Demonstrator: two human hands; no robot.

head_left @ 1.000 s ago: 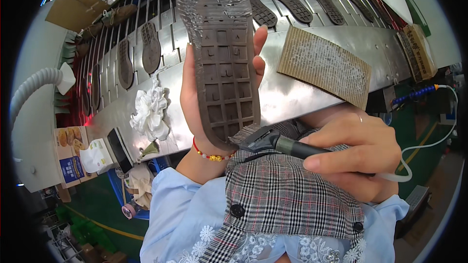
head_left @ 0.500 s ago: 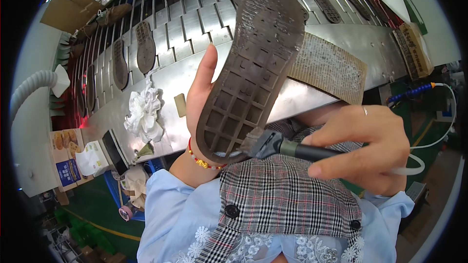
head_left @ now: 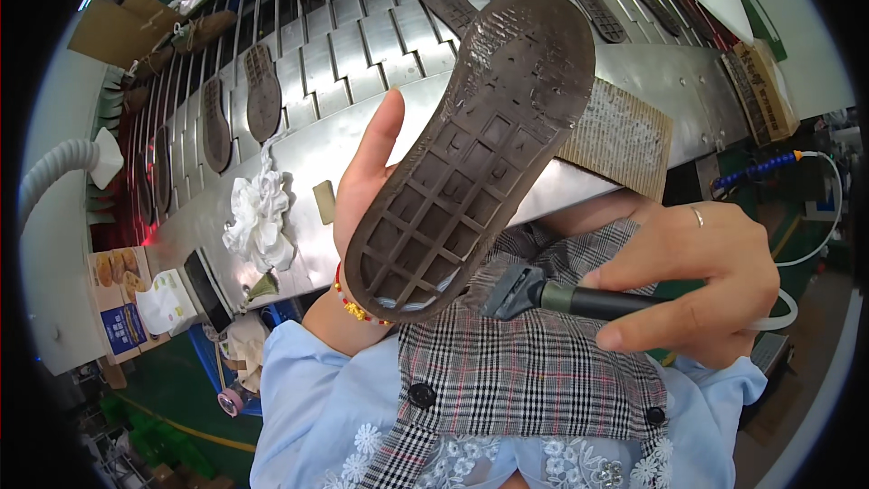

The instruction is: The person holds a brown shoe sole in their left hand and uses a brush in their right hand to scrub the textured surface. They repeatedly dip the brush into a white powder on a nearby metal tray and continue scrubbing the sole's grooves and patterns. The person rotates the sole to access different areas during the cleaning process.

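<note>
A dark brown shoe sole (head_left: 466, 158) is held up in my left hand (head_left: 364, 172), its gridded side facing me. The palm supports it from beneath with the thumb raised along its left edge; the other fingers are hidden behind it. The sole looks wet and shiny at the wide far end, with whitish streaks at the near end. My right hand (head_left: 701, 276) is closed round a dark-handled brush (head_left: 593, 301) with a white hose (head_left: 777, 312) at its back. Its bristles are just right of the sole's near end, apart from it as far as I can see.
Several soles, one a dark sole (head_left: 263, 95), lie on the metal slat conveyor (head_left: 339, 50). A corrugated board (head_left: 625, 140) lies on the metal ledge. Crumpled white cloth (head_left: 260, 222) and a small tan block (head_left: 324, 203) are at left. A ribbed duct (head_left: 59, 167) stands farther left.
The brush has come off the sole's near end and shifted right with my right hand. The sole's near end has moved slightly left and down, while its far end has swung right.
</note>
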